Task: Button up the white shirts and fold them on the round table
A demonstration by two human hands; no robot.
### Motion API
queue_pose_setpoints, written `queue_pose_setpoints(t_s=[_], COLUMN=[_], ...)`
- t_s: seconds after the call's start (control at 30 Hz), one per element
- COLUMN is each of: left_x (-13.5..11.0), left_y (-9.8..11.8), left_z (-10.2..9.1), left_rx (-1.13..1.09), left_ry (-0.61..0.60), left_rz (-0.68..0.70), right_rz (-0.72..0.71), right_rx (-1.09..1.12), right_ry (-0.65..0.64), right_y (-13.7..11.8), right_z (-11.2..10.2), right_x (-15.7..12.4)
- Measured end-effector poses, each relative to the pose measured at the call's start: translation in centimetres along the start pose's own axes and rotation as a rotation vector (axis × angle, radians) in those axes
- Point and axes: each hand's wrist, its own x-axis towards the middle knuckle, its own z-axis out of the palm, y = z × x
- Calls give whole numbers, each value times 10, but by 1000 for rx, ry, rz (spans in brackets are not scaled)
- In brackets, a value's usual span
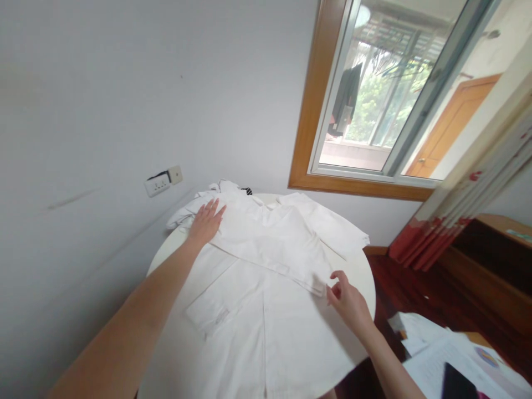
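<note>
Round white table point(362, 271), rim visible at the left and right. Directly on it: white clothing point(286, 238), spread over most of the top; one piece or more, cannot tell. One long strip of it crosses diagonally toward the right; the cloth at the far left is bunched and rumpled. Far edge: small black-and-white striped item point(248, 191), mostly hidden; contact with the top uncertain. Lower right: papers point(444, 360) on a wooden surface point(476, 338), largely covered.

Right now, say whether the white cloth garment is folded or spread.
Mostly spread: the garment lies wide across the round white table, some layers overlapping.
</note>
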Motion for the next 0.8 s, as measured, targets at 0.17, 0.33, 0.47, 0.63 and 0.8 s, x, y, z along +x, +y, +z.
queue_pose_setpoints(t_s=[0.17, 0.33, 0.47, 0.63, 0.8], left_x=[-2, -1, -2, -4, -3], left_y=[5, 6, 5, 6, 6], left_z=[-9, -15, -15, -13, -3], left_rx=[-1, 9, 25, 44, 79], left_ry=[5, -9, -23, -58, -77], left_rz=[17, 17, 24, 17, -2], right_rz=[-317, -484, -525, -621, -739], right_rx=[-294, -397, -377, -374, -334], right_ry=[-56, -148, -123, 35, 63], right_y=[-3, 3, 11, 8, 4], right_z=[-13, 2, 18, 2, -11], right_x=[6, 12, 16, 20, 6])
